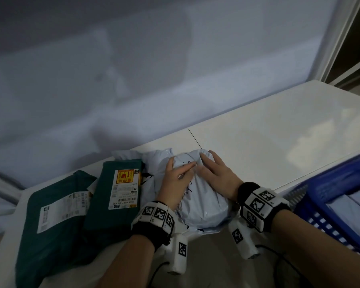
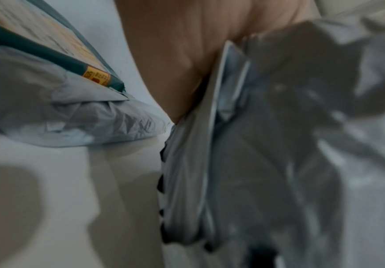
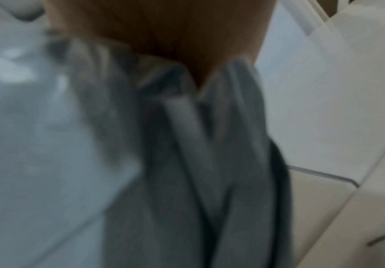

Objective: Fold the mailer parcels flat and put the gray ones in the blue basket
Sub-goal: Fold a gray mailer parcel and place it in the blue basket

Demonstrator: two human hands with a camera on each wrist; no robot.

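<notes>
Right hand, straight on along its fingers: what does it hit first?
The right hand lies flat on the gray mailer, fingers aimed up-left. Sliding on, it would probably meet the left hand, whose fingers lie just ahead on the same parcel.

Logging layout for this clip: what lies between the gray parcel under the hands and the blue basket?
Bare white table, in the head view. Nothing sits between the gray parcel and the blue basket.
</notes>
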